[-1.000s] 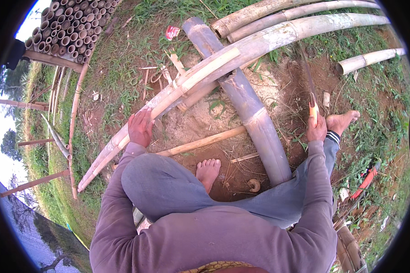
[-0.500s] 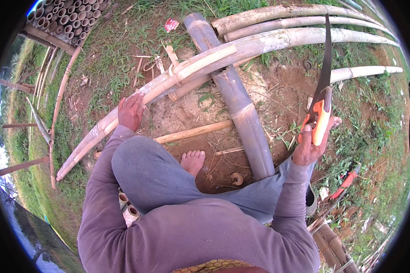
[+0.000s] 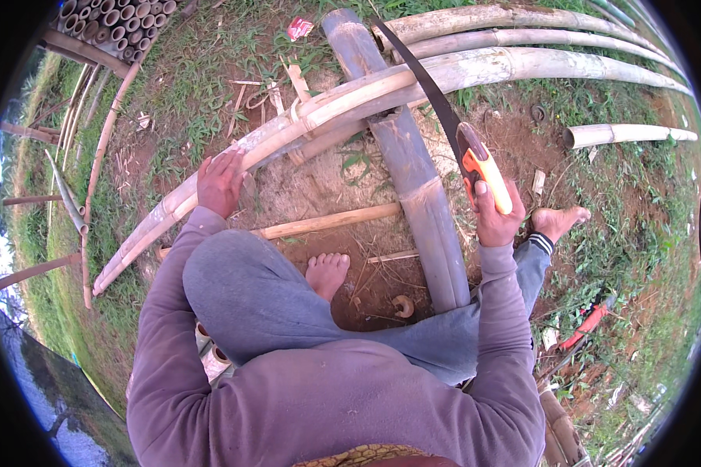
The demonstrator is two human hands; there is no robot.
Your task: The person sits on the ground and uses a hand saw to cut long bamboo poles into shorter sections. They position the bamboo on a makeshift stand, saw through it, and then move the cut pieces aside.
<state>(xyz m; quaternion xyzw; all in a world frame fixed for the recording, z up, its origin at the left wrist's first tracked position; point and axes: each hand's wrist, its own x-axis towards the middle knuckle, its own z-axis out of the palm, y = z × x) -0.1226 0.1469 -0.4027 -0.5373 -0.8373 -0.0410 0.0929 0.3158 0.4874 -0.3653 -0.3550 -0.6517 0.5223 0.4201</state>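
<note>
My right hand (image 3: 500, 214) is closed around the orange handle of a handsaw (image 3: 450, 123). The dark blade points up and to the left, its tip above the bamboo poles. My left hand (image 3: 222, 185) lies over a long whitish bamboo pole (image 3: 475, 68), its fingers curled on the top side. A paler bamboo strip (image 3: 350, 103) runs along this pole. The pole crosses a thick grey bamboo log (image 3: 417, 183), close to a notch in it. Blade and pole overlap in the view; whether they touch I cannot tell.
More bamboo poles (image 3: 514, 15) lie beyond, and a shorter piece (image 3: 631, 135) lies to the right. Cut bamboo tubes (image 3: 125, 27) are stacked at far left. A thin stick (image 3: 327, 220) lies before my bare foot (image 3: 327, 274). A red-handled tool (image 3: 586, 325) rests in grass.
My right hand has brought the saw leftward, and its blade has tilted toward the bamboo crossing. My right foot has come into sight. My left hand stays on the pole.
</note>
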